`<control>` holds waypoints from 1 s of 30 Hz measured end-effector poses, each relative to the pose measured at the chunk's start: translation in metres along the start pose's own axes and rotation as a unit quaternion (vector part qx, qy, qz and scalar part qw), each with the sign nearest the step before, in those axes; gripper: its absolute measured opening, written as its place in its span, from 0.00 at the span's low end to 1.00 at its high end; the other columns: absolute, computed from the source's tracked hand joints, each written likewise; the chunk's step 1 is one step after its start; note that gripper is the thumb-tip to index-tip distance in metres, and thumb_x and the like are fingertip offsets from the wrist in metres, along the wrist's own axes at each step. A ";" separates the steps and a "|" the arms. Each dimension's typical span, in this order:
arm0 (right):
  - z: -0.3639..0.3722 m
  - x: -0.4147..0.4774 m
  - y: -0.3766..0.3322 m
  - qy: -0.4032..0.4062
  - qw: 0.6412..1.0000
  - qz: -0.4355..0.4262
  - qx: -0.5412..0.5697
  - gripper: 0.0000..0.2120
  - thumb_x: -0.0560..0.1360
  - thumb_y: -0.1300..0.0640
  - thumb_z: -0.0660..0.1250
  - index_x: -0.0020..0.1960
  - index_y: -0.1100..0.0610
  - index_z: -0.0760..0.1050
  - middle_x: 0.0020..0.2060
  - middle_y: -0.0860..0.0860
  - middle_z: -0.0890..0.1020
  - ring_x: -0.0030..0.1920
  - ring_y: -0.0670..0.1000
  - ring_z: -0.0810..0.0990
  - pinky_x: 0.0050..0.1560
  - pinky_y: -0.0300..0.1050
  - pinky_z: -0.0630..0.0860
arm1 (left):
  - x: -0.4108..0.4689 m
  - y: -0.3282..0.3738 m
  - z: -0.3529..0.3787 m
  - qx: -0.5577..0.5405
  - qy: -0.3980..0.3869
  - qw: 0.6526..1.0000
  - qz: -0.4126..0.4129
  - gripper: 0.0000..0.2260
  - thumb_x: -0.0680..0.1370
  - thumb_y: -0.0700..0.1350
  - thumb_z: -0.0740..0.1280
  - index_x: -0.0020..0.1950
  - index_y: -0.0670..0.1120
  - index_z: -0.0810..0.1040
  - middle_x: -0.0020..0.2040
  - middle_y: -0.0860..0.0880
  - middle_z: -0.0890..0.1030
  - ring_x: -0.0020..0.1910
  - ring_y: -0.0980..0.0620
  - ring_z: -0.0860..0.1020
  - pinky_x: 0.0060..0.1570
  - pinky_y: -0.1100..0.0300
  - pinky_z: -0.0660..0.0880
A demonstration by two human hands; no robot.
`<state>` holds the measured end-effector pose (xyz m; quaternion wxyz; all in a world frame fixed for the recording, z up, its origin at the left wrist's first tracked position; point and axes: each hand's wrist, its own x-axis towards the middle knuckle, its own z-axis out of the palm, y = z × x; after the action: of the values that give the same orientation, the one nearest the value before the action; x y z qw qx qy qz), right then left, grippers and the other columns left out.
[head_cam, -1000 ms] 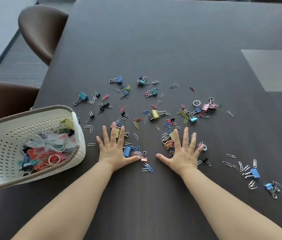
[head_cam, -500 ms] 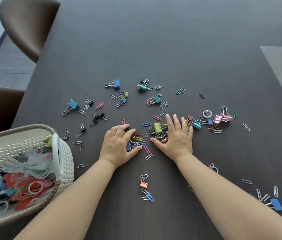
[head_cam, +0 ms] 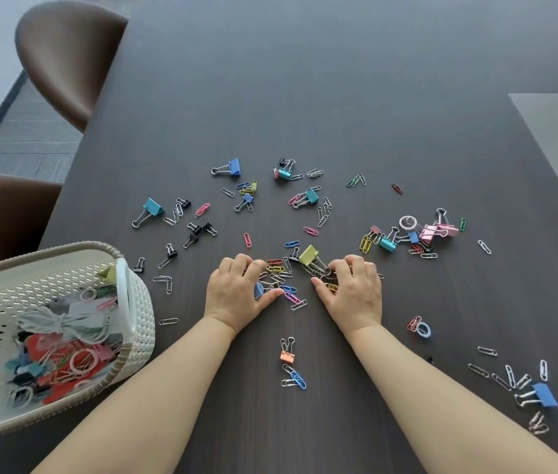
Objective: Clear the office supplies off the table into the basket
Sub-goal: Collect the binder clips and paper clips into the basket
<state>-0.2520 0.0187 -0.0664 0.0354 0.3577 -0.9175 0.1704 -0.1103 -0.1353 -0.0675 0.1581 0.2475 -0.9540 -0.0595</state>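
Observation:
Paper clips and binder clips lie scattered over the dark table (head_cam: 339, 97). My left hand (head_cam: 236, 292) and my right hand (head_cam: 353, 289) rest on the table with fingers curled, raking a small pile of clips (head_cam: 284, 275) between them. A blue binder clip (head_cam: 259, 289) sits under my left thumb and fingers. A yellow-green binder clip (head_cam: 308, 254) lies at the top of the pile, near my right fingertips. The white woven basket (head_cam: 137, 302) stands at the left, tilted toward me, and holds several supplies.
Two brown chairs (head_cam: 65, 56) stand along the table's left edge. Clips lie farther out around a blue binder clip (head_cam: 234, 166) and a pink binder clip cluster (head_cam: 436, 230). An orange binder clip (head_cam: 287, 355) lies between my forearms. More clips (head_cam: 541, 393) sit at the lower right.
Both hands have gone from flat and spread to curled, and have drawn clips inward into a pile between them. The view has shifted, so the basket sits lower left.

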 end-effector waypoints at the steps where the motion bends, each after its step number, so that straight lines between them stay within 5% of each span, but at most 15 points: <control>1: 0.000 0.000 0.000 0.008 1.000 -0.007 -0.006 0.17 0.67 0.43 0.71 0.45 0.56 0.77 0.42 0.56 0.78 0.43 0.60 0.76 0.42 0.50 0.76 | -0.001 0.000 0.000 0.000 0.007 1.000 0.008 0.24 0.69 0.66 0.58 0.46 0.47 0.78 0.40 0.47 0.77 0.34 0.46 0.75 0.29 0.58 0.74; 3: 0.000 0.000 -0.001 0.010 0.999 -0.021 -0.024 0.19 0.69 0.40 0.64 0.43 0.56 0.77 0.38 0.55 0.77 0.39 0.58 0.75 0.38 0.48 0.76 | -0.001 0.000 0.001 0.000 0.021 1.000 0.017 0.23 0.69 0.66 0.58 0.42 0.46 0.76 0.39 0.47 0.77 0.32 0.47 0.74 0.27 0.60 0.72; 13: -0.003 -0.007 0.010 -0.009 0.994 -0.088 -0.064 0.21 0.68 0.39 0.67 0.33 0.57 0.71 0.32 0.53 0.75 0.34 0.56 0.74 0.27 0.43 0.72 | -0.015 0.002 -0.005 0.029 0.007 0.998 0.047 0.16 0.71 0.59 0.59 0.39 0.47 0.75 0.35 0.49 0.75 0.29 0.49 0.73 0.21 0.63 0.69; 18: -0.015 -0.020 0.013 -0.026 0.993 -0.115 -0.016 0.22 0.69 0.39 0.61 0.31 0.57 0.70 0.28 0.52 0.73 0.30 0.54 0.74 0.23 0.43 0.73 | -0.029 0.009 -0.015 0.024 -0.038 0.998 0.042 0.16 0.63 0.53 0.76 0.32 0.46 0.72 0.31 0.49 0.74 0.26 0.50 0.73 0.18 0.64 0.67; 21: -0.032 -0.025 0.007 -0.026 0.995 -0.093 0.040 0.25 0.70 0.36 0.57 0.28 0.57 0.68 0.25 0.51 0.73 0.25 0.51 0.69 0.23 0.38 0.63 | -0.035 0.013 -0.027 0.002 -0.043 0.999 0.016 0.16 0.63 0.51 0.77 0.32 0.46 0.71 0.30 0.50 0.74 0.26 0.50 0.73 0.19 0.63 0.67; 26: -0.068 -0.021 -0.018 -0.045 0.991 -0.082 0.099 0.18 0.70 0.46 0.69 0.32 0.58 0.69 0.30 0.57 0.78 0.29 0.53 0.67 0.31 0.43 0.63 | -0.032 0.020 -0.074 -0.017 0.025 0.999 0.021 0.13 0.68 0.52 0.72 0.32 0.46 0.72 0.27 0.53 0.74 0.26 0.50 0.74 0.23 0.66 0.62; 30: -0.093 -0.011 -0.061 0.022 0.985 -0.132 0.111 0.25 0.72 0.40 0.61 0.31 0.61 0.71 0.26 0.55 0.77 0.25 0.54 0.67 0.27 0.39 0.62 | -0.029 0.004 -0.133 0.019 0.096 0.995 0.037 0.15 0.70 0.56 0.57 0.31 0.47 0.71 0.26 0.53 0.74 0.26 0.52 0.73 0.21 0.67 0.64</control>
<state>-0.2082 0.0159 0.0367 0.0378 0.4737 -0.8366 0.2725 -0.0439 -0.1222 0.0507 0.2466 0.2195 -0.9439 -0.0119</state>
